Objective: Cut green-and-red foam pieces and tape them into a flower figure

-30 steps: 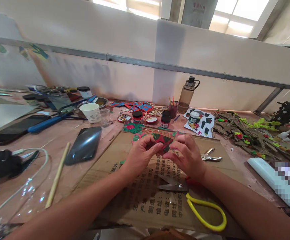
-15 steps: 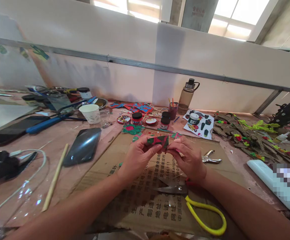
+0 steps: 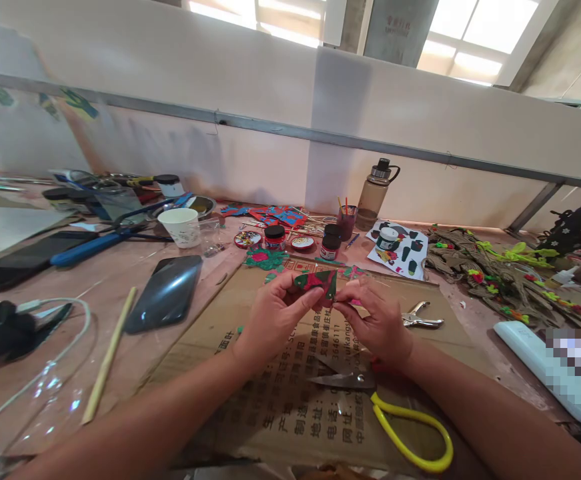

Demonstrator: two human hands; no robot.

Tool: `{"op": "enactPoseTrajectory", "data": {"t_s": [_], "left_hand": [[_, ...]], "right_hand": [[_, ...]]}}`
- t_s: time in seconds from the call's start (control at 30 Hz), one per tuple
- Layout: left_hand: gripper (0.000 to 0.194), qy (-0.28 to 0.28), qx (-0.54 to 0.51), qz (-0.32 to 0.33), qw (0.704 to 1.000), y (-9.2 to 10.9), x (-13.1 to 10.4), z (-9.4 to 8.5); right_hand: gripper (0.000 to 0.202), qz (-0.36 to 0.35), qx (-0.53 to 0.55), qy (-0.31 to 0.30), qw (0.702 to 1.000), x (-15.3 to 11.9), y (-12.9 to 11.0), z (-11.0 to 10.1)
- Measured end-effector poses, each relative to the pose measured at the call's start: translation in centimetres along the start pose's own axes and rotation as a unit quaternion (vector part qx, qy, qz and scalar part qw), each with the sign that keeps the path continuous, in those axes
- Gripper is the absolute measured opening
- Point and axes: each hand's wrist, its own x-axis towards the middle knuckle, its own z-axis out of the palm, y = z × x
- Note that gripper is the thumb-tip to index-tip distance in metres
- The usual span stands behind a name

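My left hand (image 3: 277, 320) pinches a small painted piece (image 3: 323, 281), dark green with red, between thumb and fingers. At the piece's right edge, my right hand (image 3: 373, 317) has thumb and fingertips pressed together; what they hold there is too small to make out. Both hands are above a printed cardboard sheet (image 3: 280, 413). Scissors with yellow handles (image 3: 415, 427) lie on the cardboard below my right hand. Metal pliers (image 3: 423, 317) rest to the right of that hand.
Paint jars (image 3: 274, 237), a paper cup (image 3: 179, 228) and a bottle (image 3: 374, 193) stand farther back. A phone (image 3: 165, 293) and a wooden stick (image 3: 110, 353) lie left. Brown cords with coloured bits (image 3: 500, 273) and a white device (image 3: 545, 370) are at the right.
The painted piece has tilted slightly in my left hand, showing more of its red-and-green face. Both hands stay in nearly the same place.
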Motion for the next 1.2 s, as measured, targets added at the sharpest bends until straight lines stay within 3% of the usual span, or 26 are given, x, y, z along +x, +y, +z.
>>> {"op": "enactPoseTrajectory", "data": {"t_s": [0.73,1.2], "left_hand": [[0.023,-0.005,-0.009,0.04,0.999,-1.1,-0.2,-0.3],[0.021,0.02,0.07,0.044,0.996,-1.3,-0.2,-0.4]], "right_hand": [[0.013,0.038,0.034,-0.001,0.999,0.9,-1.1,0.2],[0.014,0.062,0.011,-0.013,0.998,1.0,-1.4,0.3]]}}
